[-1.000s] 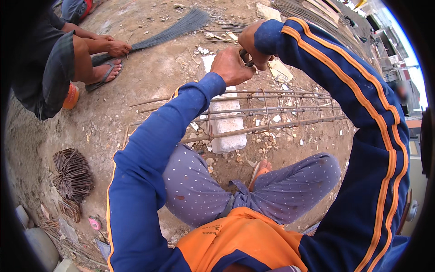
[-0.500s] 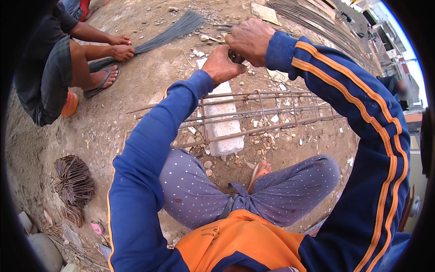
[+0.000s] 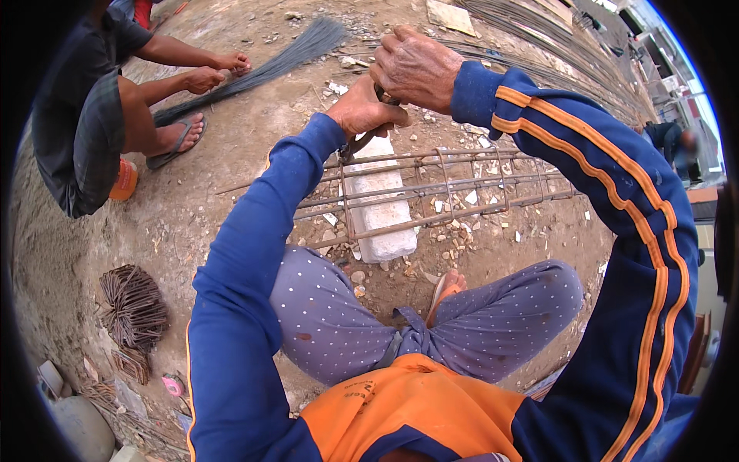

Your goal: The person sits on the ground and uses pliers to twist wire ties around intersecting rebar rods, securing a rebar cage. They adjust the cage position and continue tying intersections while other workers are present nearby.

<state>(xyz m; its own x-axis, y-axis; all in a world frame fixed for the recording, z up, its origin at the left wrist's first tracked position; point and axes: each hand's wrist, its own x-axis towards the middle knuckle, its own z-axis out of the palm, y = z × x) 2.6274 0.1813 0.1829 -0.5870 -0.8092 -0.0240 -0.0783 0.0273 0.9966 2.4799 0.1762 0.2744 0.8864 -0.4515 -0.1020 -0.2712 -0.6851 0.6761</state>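
My left hand (image 3: 366,108) is closed around a dark metal tool, seemingly pincers (image 3: 357,145), whose lower end reaches the near-left corner of a rebar cage (image 3: 446,192). Just above and to the right, my right hand (image 3: 416,69) is curled in a fist against the tool's upper part. My fingers hide most of its handles. The cage, long bars with square stirrups around them, lies across a pale concrete block (image 3: 385,239) in front of my knees.
At the left a co-worker squats, both hands (image 3: 223,71) at a bundle of thin grey wire (image 3: 292,58). Bent stirrups (image 3: 133,308) and a pink tape measure (image 3: 173,384) lie on the dirt. An orange bucket (image 3: 124,181) stands behind the co-worker; long bars (image 3: 531,46) stretch away far right.
Both my hands have shifted slightly left, and the tool's lower end now shows beneath my left hand at the cage. The co-worker's hands have moved a little along the wire.
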